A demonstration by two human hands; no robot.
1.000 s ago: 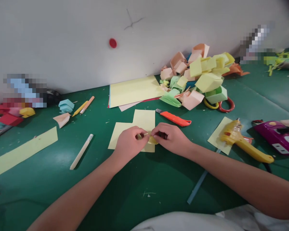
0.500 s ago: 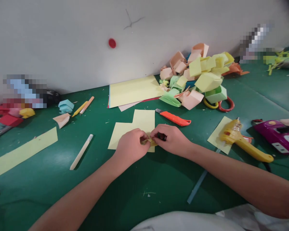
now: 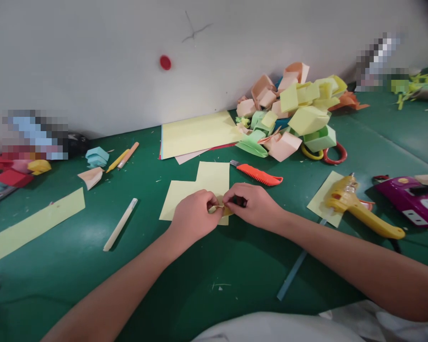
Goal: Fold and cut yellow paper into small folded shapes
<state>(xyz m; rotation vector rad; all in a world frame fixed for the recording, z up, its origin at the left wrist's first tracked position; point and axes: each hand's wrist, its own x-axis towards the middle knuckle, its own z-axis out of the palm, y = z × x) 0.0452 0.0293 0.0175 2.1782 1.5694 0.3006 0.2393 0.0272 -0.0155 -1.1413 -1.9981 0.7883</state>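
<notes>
Over the middle of the table, my left hand [image 3: 195, 214] and my right hand [image 3: 252, 205] meet at the fingertips. Both are closed in a pinch on a small folded piece of yellow paper [image 3: 218, 208], which the fingers partly cover. Beneath them lie pale yellow paper sheets [image 3: 213, 176], one extending out to the left past my left hand. Just beyond my right hand rests an orange box cutter [image 3: 258, 175], its metal tip pointing left.
Behind lies a stack of coloured sheets [image 3: 199, 135] beside a heap of folded paper shapes [image 3: 285, 114] and red-handled scissors [image 3: 335, 154]. To the right are a yellow glue gun [image 3: 360, 209] and a purple device [image 3: 412, 202]. A rolled paper stick [image 3: 120, 224] and a yellow strip [image 3: 39, 224] lie left.
Both hands stay in nearly the same place, still pinching the small paper, whose visible edge shows slightly more at my left fingers. The whole view has shifted very slightly.
</notes>
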